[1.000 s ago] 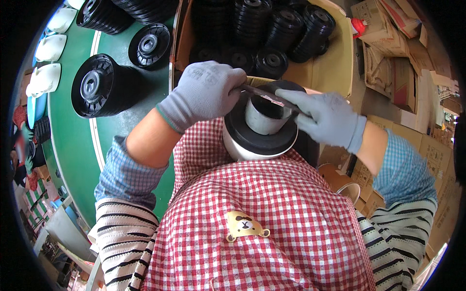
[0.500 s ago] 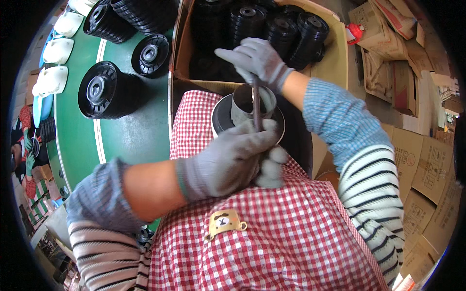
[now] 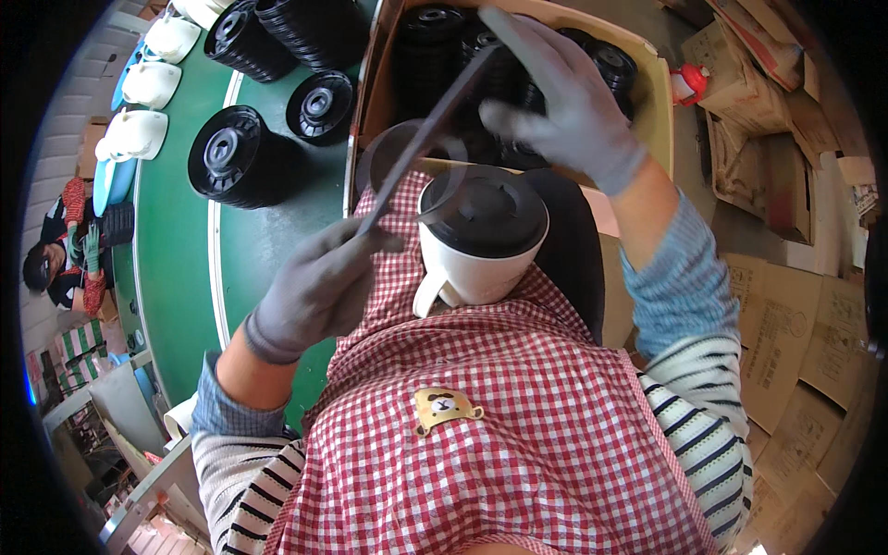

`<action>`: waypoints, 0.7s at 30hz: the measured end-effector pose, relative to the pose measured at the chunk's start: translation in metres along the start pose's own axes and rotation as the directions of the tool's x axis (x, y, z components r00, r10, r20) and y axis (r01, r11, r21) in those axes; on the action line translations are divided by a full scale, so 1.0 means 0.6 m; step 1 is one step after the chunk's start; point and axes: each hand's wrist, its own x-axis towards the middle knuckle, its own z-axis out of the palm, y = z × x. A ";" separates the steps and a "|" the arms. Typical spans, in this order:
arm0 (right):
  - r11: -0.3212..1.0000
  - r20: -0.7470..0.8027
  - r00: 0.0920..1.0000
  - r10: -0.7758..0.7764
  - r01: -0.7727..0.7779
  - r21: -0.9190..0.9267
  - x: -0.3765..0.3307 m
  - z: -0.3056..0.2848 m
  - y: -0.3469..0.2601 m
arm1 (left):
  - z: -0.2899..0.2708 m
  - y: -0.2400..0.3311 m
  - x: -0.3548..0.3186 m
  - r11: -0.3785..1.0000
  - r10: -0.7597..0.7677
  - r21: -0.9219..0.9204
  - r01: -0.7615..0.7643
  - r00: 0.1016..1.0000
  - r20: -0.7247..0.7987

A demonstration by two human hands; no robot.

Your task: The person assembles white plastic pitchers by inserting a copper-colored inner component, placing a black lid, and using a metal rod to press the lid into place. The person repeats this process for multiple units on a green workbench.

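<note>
My left hand (image 3: 319, 287), in a grey glove, is closed round the near end of a long dark flat bar (image 3: 421, 139). A grey ring (image 3: 455, 190), blurred by motion, hangs about the bar's middle; how they join is unclear. My right hand (image 3: 578, 116), gloved too, is raised near the bar's far end with thumb and fingers spread, seemingly apart from it. Beneath them a white jug (image 3: 476, 268) with a handle sits upright on my lap, over the red checked apron (image 3: 518, 398). A round black part (image 3: 486, 217) covers its top.
Ahead stands a cardboard box (image 3: 655, 92) full of stacked black round parts. The green conveyor (image 3: 264, 250) at left carries more black stacks (image 3: 242, 162) and white jugs (image 3: 139, 134). A person (image 3: 69, 264) works at its far side. Cartons (image 3: 786, 324) fill the right.
The bar and ring have lifted off the jug's top and swung left, uncovering the black part. My left hand moved left with the bar; my right hand rose and moved right, fingers spreading.
</note>
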 end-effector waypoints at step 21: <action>0.151 0.341 0.476 0.811 -0.732 0.664 -0.172 0.107 -0.020 | -0.288 -0.261 -0.210 0.415 0.373 0.709 0.571 0.604 -0.704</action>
